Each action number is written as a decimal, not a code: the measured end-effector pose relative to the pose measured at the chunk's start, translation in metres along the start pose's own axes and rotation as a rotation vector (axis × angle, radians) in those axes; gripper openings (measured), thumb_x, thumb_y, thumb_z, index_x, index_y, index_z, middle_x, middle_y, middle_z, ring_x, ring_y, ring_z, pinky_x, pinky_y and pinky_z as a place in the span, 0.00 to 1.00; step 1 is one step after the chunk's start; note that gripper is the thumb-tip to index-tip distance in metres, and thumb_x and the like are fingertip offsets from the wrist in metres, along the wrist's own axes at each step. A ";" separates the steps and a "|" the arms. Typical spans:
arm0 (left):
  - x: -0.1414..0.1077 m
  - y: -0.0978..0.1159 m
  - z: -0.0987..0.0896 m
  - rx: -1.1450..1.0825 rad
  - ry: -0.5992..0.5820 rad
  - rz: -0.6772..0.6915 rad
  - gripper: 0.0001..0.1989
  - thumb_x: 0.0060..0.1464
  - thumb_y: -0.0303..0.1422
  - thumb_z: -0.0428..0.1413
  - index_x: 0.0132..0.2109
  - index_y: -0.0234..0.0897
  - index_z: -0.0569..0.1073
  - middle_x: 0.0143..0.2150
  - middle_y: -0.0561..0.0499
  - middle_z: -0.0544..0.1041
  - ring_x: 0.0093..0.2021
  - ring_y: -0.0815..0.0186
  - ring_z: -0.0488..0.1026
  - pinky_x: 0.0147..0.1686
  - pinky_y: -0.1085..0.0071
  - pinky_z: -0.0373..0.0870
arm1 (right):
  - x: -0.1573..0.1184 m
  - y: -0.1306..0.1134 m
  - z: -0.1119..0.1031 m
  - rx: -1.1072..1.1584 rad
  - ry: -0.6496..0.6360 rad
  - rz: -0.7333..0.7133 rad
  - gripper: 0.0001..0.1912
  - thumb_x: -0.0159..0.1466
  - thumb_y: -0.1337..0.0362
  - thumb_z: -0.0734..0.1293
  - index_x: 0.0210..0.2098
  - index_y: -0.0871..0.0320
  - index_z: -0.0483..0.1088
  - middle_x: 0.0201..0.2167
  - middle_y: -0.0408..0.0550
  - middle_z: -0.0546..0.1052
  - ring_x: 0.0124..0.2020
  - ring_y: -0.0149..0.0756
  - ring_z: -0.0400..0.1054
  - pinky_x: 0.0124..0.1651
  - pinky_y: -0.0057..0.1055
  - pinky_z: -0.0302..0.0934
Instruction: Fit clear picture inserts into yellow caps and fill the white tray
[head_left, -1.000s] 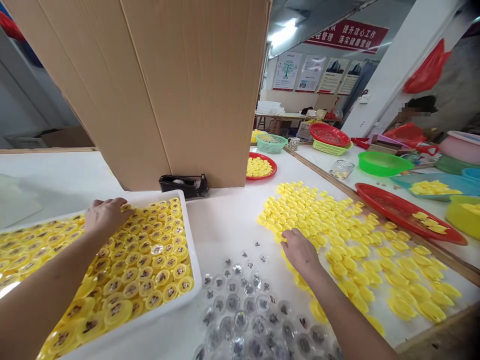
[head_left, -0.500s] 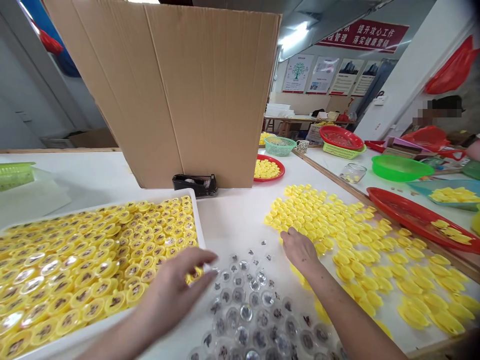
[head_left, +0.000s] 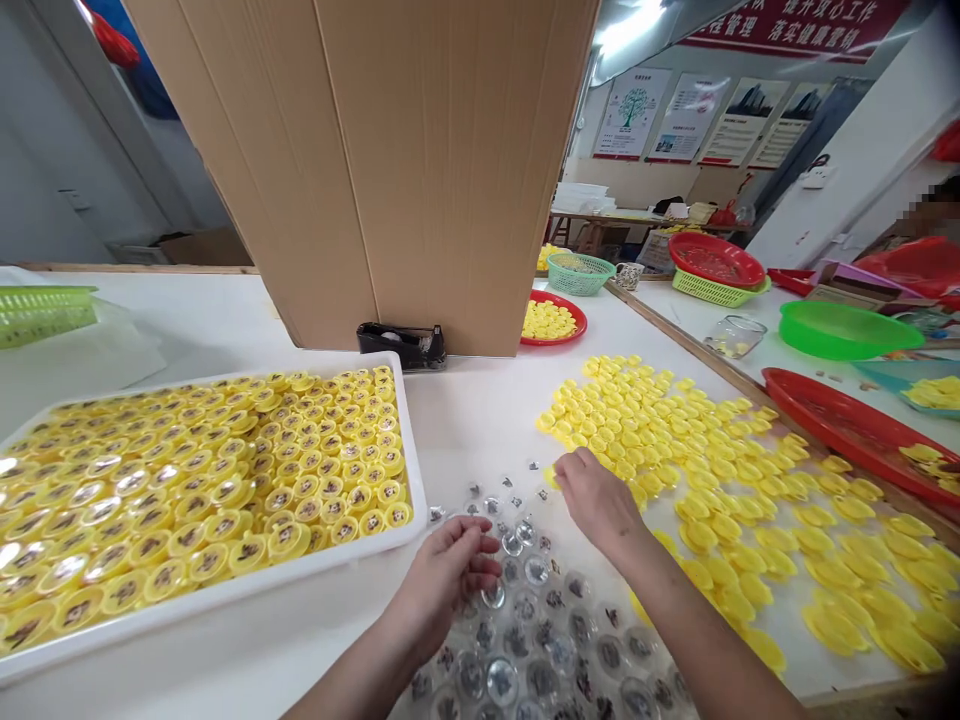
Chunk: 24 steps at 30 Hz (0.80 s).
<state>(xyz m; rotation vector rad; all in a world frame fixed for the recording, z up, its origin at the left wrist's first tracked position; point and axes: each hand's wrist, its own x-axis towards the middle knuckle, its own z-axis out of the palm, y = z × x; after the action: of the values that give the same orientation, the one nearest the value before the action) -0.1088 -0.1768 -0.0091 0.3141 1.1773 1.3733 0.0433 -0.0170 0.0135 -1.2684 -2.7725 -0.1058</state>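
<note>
While my left hand sits over the clear domes, its fingers are curled narrow, and I cannot tell if they hold a dome. My right hand is narrow too, fingers pinched down at the near edge of the yellow caps, with one loose cap just beside the fingertips; I cannot tell if it is gripped. The domes lie loosely spread on the white table, dark prints inside, between the white tray and the caps. A few small bits are scattered at the far edge of the pile. The tray sits to my left, its near corner just beside my left hand, packed with rows of yellow capsules, clear tops up and dark prints showing. The caps fan out to the right in a single layer, tight at the far end and looser near me. Past them is a red tray holding a few caps, then a green bowl. A cardboard box stands upright ahead, with a tape dispenser at its foot and a red plate of caps to its right.
</note>
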 end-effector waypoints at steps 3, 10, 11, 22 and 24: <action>0.003 -0.001 -0.002 -0.261 -0.103 -0.147 0.21 0.59 0.43 0.49 0.52 0.34 0.65 0.37 0.43 0.76 0.30 0.67 0.75 0.29 0.75 0.70 | -0.026 -0.036 -0.017 0.154 -0.022 -0.232 0.09 0.67 0.70 0.56 0.35 0.57 0.66 0.34 0.45 0.68 0.30 0.30 0.64 0.31 0.26 0.56; 0.007 -0.008 -0.013 -0.426 -0.243 -0.160 0.10 0.58 0.34 0.54 0.40 0.29 0.72 0.29 0.48 0.74 0.23 0.73 0.72 0.21 0.83 0.68 | -0.030 -0.061 -0.028 0.563 -0.083 -0.452 0.05 0.64 0.70 0.62 0.33 0.56 0.67 0.33 0.43 0.69 0.33 0.30 0.66 0.36 0.25 0.59; 0.006 -0.007 -0.014 -0.429 -0.230 -0.158 0.09 0.57 0.33 0.54 0.41 0.29 0.72 0.30 0.48 0.75 0.23 0.73 0.73 0.21 0.84 0.68 | -0.021 -0.055 -0.025 0.533 -0.094 -0.389 0.03 0.64 0.68 0.63 0.34 0.55 0.68 0.33 0.42 0.69 0.34 0.30 0.66 0.37 0.23 0.59; 0.006 0.006 -0.024 -0.419 -0.157 -0.116 0.12 0.58 0.28 0.53 0.49 0.31 0.67 0.47 0.39 0.75 0.33 0.67 0.77 0.33 0.79 0.75 | 0.050 -0.016 0.042 0.075 -0.169 0.029 0.09 0.65 0.62 0.63 0.40 0.61 0.69 0.40 0.47 0.72 0.39 0.35 0.68 0.42 0.38 0.64; 0.006 0.006 -0.024 -0.420 -0.151 -0.114 0.12 0.58 0.28 0.53 0.50 0.31 0.67 0.46 0.38 0.76 0.34 0.66 0.78 0.34 0.78 0.75 | 0.049 -0.016 0.044 0.042 -0.173 0.047 0.09 0.65 0.61 0.63 0.41 0.61 0.69 0.40 0.48 0.72 0.39 0.35 0.69 0.42 0.38 0.65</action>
<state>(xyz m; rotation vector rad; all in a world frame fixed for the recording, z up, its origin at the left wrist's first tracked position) -0.1324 -0.1806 -0.0176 0.0485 0.7474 1.4304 -0.0028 0.0135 -0.0251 -1.3935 -2.8675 0.0690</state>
